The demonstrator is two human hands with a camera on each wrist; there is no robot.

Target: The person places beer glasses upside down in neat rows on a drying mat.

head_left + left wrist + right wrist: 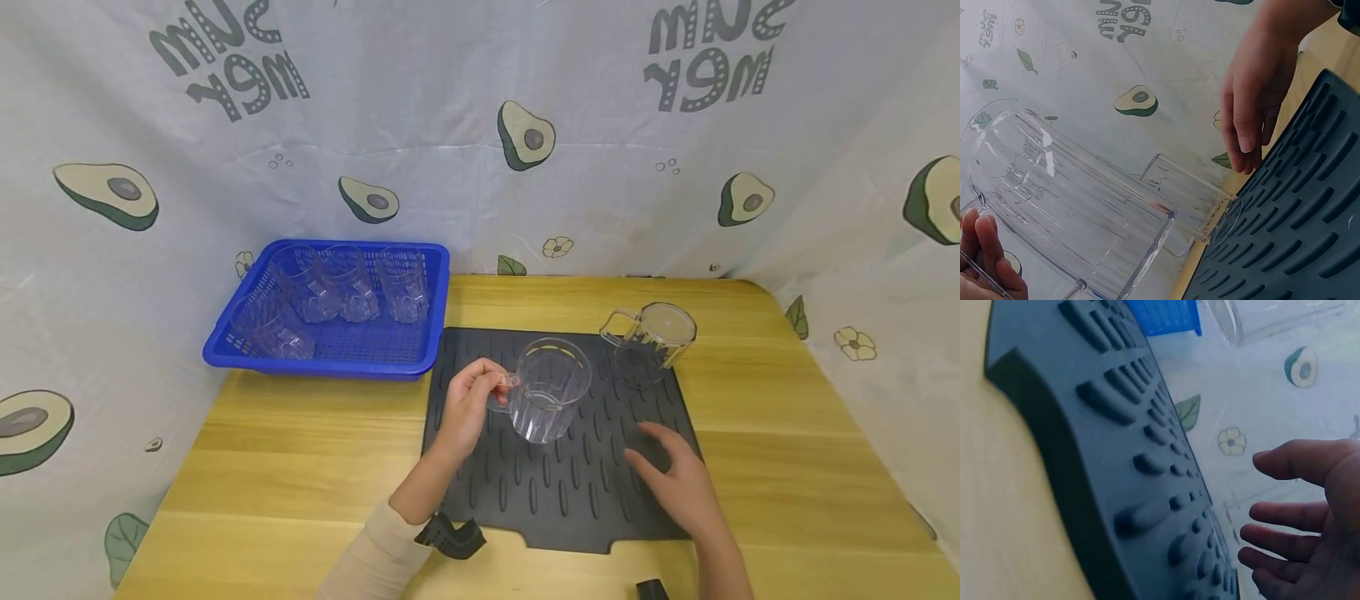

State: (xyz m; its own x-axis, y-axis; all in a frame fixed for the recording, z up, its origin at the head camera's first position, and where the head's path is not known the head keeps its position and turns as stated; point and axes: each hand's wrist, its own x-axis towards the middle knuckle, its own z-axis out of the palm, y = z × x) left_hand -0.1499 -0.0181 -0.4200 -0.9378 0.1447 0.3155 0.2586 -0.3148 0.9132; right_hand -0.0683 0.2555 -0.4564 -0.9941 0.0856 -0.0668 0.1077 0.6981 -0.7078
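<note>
My left hand (471, 398) grips the handle of a clear glass mug (551, 392), its rim up and slightly tilted, held above the black ridged drying mat (517, 496). In the left wrist view the same mug (1079, 200) fills the lower left, close to the curled fingers (988, 247). My right hand (678, 483) hovers over the right part of the mat, fingers spread apart, holding nothing. The right wrist view shows this hand (1304, 531) with thumb and fingers apart. A second clear mug (652, 346) stands upside down at the mat's back right corner, handle to the left.
A blue plastic basket (326, 371) at the back left holds several clear mugs (405, 287). The wooden table (300, 467) surrounds the mat, and a curtain printed with avocados (450, 83) hangs behind and at both sides.
</note>
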